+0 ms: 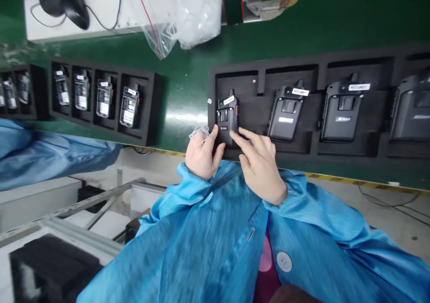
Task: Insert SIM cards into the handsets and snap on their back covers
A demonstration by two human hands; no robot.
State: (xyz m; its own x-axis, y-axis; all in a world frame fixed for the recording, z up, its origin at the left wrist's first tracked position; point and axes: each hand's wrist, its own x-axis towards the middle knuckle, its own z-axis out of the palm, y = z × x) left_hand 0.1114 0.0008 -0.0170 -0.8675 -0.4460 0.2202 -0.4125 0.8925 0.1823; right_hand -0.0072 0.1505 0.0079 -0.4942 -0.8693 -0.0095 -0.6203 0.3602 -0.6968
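A black handheld radio (224, 119) labelled "Riton" lies back side up in the left compartment of the black foam tray (212, 76). My left hand (202, 157) is at its lower left edge, forefinger and thumb against the radio. Its other fingers are curled, with thin white loops (199, 134) caught about them. Stretched fingers of my right hand (260, 162) reach in from the right, with a fingertip on the radio's lower back. Further right, more radios (285, 114) lie in the same tray, among them one with a "Riton" label (341, 110).
Leftward, a second foam tray (154, 101) holds several radios with open backs. A clear plastic bag of white loops (198, 16) hangs over the white shelf's edge (36, 29), near a black mouse (76, 11). Another person's blue sleeve (60, 155) is at the left.
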